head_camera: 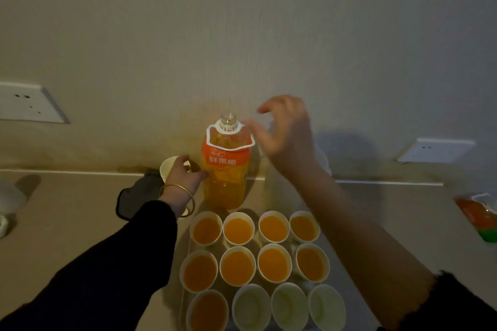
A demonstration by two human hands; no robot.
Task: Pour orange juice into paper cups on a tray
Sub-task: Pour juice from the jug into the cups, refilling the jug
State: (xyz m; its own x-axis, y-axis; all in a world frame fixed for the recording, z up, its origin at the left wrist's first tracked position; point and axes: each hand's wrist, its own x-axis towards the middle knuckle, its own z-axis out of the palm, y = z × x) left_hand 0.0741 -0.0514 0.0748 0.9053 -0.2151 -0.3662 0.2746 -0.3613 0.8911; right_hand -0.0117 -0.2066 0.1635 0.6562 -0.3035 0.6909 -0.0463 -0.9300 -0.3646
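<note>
Head cam: we see the juice bottle [227,169] upright, uncapped, just behind the cups [238,266]. Right hand [285,137] hovers by its neck, fingers spread; left hand [185,173] curls against its side, grip unclear.

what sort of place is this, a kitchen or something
Likely a home counter against a wall, not clearly a kitchen: a beige countertop meets a plain wall with two wall sockets, and an orange juice bottle stands by filled paper cups.
</note>
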